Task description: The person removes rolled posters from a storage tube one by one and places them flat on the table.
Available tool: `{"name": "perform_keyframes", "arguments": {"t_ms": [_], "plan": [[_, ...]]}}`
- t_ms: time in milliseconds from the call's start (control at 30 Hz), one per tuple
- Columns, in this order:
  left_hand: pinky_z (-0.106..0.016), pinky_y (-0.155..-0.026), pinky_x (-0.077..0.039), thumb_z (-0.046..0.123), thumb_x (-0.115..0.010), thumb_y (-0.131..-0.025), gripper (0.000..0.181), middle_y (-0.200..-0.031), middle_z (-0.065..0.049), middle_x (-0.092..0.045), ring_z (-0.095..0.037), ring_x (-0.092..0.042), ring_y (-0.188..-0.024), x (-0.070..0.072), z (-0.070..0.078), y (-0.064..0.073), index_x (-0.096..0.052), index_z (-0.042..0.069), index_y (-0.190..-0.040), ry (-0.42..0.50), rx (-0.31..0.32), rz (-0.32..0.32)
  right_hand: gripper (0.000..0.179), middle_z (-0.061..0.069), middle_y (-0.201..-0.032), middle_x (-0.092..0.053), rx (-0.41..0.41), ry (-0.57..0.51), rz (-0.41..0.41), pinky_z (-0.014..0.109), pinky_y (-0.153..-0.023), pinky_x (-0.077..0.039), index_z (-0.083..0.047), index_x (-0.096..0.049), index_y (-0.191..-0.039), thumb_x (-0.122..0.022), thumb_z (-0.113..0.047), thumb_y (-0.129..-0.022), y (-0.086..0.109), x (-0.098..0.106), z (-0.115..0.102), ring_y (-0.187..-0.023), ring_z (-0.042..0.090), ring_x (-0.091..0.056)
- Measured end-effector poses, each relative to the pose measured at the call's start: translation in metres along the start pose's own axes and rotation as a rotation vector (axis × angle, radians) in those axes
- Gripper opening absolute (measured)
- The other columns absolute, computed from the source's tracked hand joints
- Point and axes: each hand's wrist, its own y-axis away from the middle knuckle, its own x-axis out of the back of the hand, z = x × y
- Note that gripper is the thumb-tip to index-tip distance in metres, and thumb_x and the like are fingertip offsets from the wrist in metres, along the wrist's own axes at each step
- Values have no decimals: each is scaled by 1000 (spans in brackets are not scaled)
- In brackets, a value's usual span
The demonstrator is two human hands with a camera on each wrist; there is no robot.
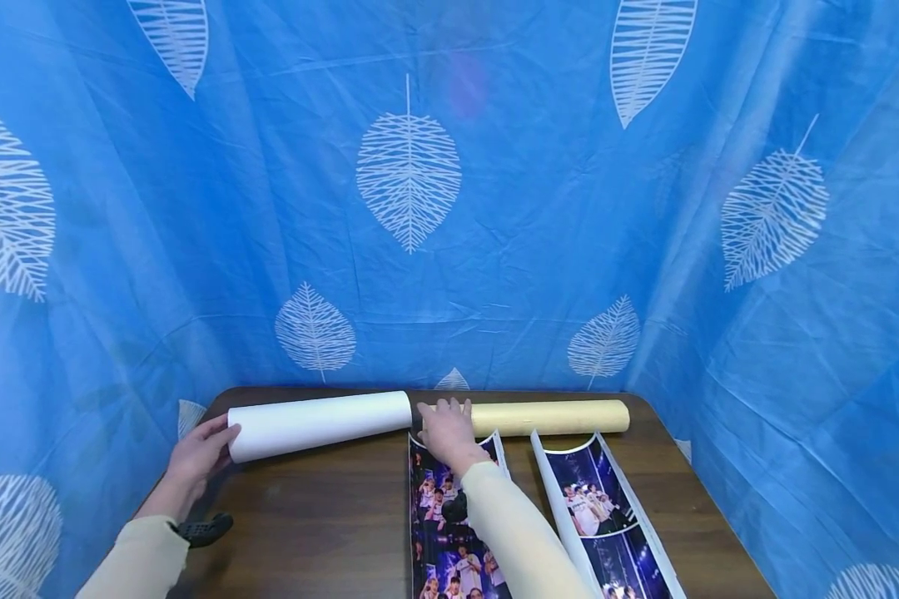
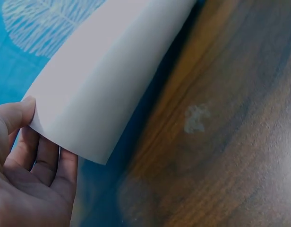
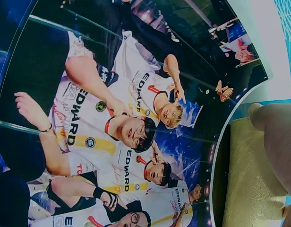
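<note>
At the table's back left lies a rolled sheet of white paper [image 1: 318, 426], its left end slightly widened. My left hand [image 1: 198, 453] pinches the edge of that end, with the thumb [image 2: 26, 111] outside and the fingers behind the paper. My right hand [image 1: 449, 431] rests across the left end of a pale yellow roll [image 1: 554, 418], beside the white roll's right end. Its fingers are spread in the head view; part of the hand is cropped out in the right wrist view. Below my right forearm is a curled photo poster [image 1: 453, 532] of several people in white shirts.
A second curled photo poster [image 1: 603, 507] lies to the right, its side edges rising. The brown wooden table [image 1: 307, 524] meets blue cloth [image 1: 509, 249] with white leaf prints at the back and sides. A black wristband [image 1: 205, 530] is on the left forearm.
</note>
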Motion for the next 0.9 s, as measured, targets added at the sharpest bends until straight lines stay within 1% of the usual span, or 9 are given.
{"name": "perform_keyframes", "arguments": {"t_ms": [233, 267, 367, 467, 500, 600, 700, 800, 900], "plan": [[-54, -115, -36, 52, -63, -98, 86, -164, -26, -22, -42, -34, -140, -2, 11, 3, -23, 13, -163, 90, 61, 4, 62, 17, -140, -57, 2, -19, -24, 66, -116, -24, -21, -51, -151, -71, -39, -95, 0, 0, 3, -137, 43, -46], [-52, -112, -40, 53, -63, -98, 86, -164, -25, -22, -42, -34, -140, -2, 12, 4, -23, 14, -163, 95, 64, 2, 63, 17, -141, -57, 1, -24, -24, 66, -117, -24, -20, -51, -151, -72, -39, -95, 0, -1, 3, -138, 43, -45], [-36, -95, -53, 52, -65, -97, 87, -165, -22, -22, -38, -37, -136, -3, 18, 6, -24, 15, -163, 126, 65, -12, 65, 19, -147, -52, 1, -37, -18, 64, -118, -22, -18, -49, -152, -72, -39, -95, -3, -3, 5, -142, 44, -39], [-21, -74, -52, 52, -66, -96, 87, -165, -19, -22, -31, -41, -131, -3, 24, 8, -23, 17, -164, 170, 70, -32, 69, 20, -153, -46, 3, -67, -17, 64, -119, -20, -17, -45, -155, -72, -38, -95, -6, -2, 8, -146, 44, -33], [-19, -72, -52, 51, -66, -96, 87, -164, -17, -24, -27, -44, -126, -3, 27, 10, -23, 19, -164, 192, 74, -38, 70, 20, -155, -44, 6, -73, -19, 63, -119, -19, -17, -43, -157, -71, -37, -96, -7, -1, 8, -147, 45, -31], [-20, -75, -53, 49, -69, -95, 87, -153, -10, -38, -15, -53, -113, -1, 34, 14, -23, 22, -164, 257, 88, -59, 74, 19, -157, -42, 18, -107, -15, 63, -120, -17, -17, -37, -159, -71, -35, -97, -7, 4, 9, -147, 44, -30], [-20, -80, -53, 46, -71, -94, 88, -134, 3, -45, -6, -52, -102, 1, 41, 19, -21, 26, -164, 334, 98, -102, 78, 18, -158, -40, 40, -115, -1, 63, -120, -16, -17, -32, -161, -71, -35, -97, -7, 9, 8, -147, 43, -32], [-19, -81, -53, 40, -70, -96, 90, -125, 10, -44, -5, -51, -104, 2, 46, 22, -14, 26, -165, 422, 87, -176, 82, 17, -161, -36, 64, -115, 17, 63, -120, -16, -18, -28, -163, -72, -35, -96, -7, 13, 6, -147, 41, -32], [-20, -82, -54, 30, -68, -99, 89, -118, 14, -51, -3, -55, -102, 1, 50, 25, -9, 24, -165, 533, 54, -244, 87, 17, -163, -31, 90, -126, 31, 63, -121, -13, -20, -25, -164, -74, -35, -94, -6, 16, 5, -148, 41, -31]]}}
